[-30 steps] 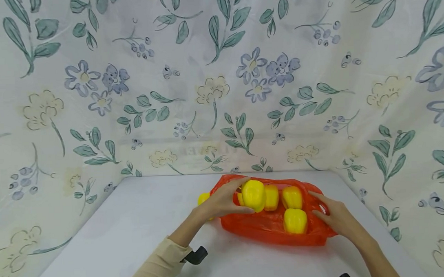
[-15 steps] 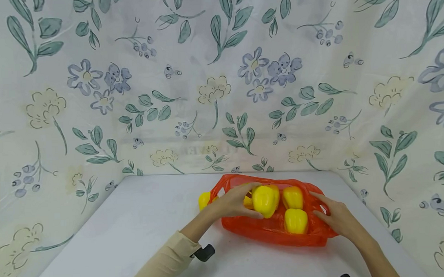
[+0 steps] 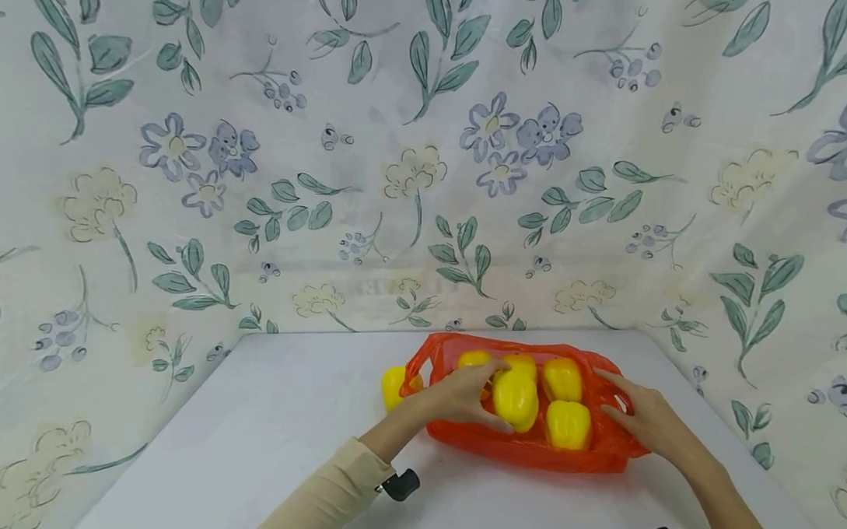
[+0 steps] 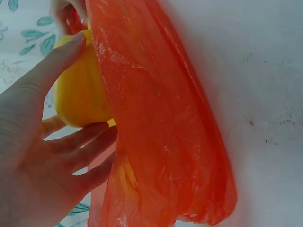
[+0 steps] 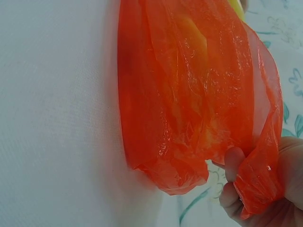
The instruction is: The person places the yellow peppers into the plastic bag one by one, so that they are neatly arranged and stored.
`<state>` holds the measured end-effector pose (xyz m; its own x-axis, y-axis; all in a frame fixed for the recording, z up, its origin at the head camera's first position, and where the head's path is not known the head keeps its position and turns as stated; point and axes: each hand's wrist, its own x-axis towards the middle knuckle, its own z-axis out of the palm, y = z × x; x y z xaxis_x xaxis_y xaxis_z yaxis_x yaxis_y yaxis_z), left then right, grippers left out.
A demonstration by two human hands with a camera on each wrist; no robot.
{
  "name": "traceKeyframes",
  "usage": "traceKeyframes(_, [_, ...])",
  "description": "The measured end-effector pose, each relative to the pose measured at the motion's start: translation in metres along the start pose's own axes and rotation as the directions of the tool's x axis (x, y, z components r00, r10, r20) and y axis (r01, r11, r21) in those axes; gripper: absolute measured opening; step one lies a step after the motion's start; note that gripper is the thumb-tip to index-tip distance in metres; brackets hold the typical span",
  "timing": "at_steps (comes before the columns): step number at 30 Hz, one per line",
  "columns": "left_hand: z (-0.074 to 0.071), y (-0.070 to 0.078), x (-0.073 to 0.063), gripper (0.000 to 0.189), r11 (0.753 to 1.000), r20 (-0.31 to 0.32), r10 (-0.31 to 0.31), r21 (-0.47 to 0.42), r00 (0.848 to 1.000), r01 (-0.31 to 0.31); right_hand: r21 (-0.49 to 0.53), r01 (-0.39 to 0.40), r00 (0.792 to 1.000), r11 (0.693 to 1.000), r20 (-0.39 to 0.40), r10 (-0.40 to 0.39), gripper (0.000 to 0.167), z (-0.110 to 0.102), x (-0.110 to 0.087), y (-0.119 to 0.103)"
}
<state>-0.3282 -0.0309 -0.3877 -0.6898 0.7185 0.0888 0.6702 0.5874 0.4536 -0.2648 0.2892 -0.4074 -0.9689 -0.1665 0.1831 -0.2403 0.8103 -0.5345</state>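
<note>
A red plastic bag (image 3: 514, 450) lies open toward me on the white table, with several yellow bell peppers (image 3: 569, 425) inside. My left hand (image 3: 459, 399) grips one more yellow bell pepper (image 3: 515, 401) at the bag's mouth. In the left wrist view, thumb and fingers curve round this pepper (image 4: 81, 90), partly behind the bag's edge (image 4: 142, 94). My right hand (image 3: 646, 419) holds the bag's right side. Gathered red plastic is pinched between the right hand's (image 5: 289, 184) thumb and fingers in the right wrist view.
Another yellow bell pepper (image 3: 394, 386) sits on the table (image 3: 295, 409) outside the bag, by its left handle loop. A floral curtain (image 3: 366, 220) stands behind the table and along its sides.
My left hand has carried its pepper to the right and lower, into the bag's mouth, uncovering a pepper behind it. The right hand keeps its hold on the bag.
</note>
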Motion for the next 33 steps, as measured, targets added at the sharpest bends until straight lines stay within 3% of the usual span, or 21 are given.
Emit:
traceKeyframes(16, [0.02, -0.005, 0.006, 0.088, 0.997, 0.06, -0.076, -0.002, 0.995, 0.076, 0.027, -0.011, 1.0, 1.0, 0.012, 0.01, 0.063, 0.004, -0.003, 0.003])
traceKeyframes(26, [0.022, -0.003, 0.007, 0.084, 0.996, 0.078, -0.088, 0.012, 0.993, 0.087, 0.005, 0.022, 1.0, 1.0, -0.009, -0.022, 0.061, 0.002, -0.001, 0.004])
traceKeyframes(33, [0.027, -0.005, 0.01, 0.08, 0.996, 0.08, -0.06, 0.07, 0.995, 0.054, 0.004, 0.043, 0.999, 0.999, -0.022, -0.043, 0.06, 0.0, -0.001, 0.003])
